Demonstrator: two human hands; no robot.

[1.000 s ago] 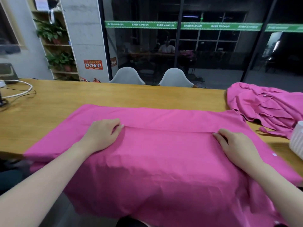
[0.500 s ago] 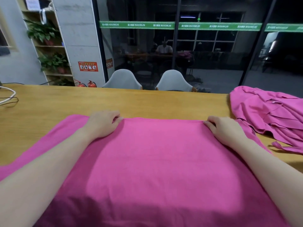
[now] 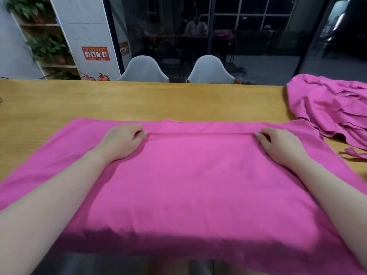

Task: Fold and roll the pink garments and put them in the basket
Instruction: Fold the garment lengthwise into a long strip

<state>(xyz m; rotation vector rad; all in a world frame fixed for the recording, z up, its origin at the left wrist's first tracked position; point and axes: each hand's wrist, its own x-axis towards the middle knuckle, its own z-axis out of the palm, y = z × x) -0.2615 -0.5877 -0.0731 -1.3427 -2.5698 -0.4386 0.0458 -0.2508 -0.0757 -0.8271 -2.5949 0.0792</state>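
A pink garment lies spread across the wooden counter, its near edge hanging off. The left hand and right hand each have their grip curled, pinching a raised fold along the far edge — more pink garments lie heaped at far right.

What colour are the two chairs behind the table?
The two chairs are white, plain with no pattern; the head view shows them.
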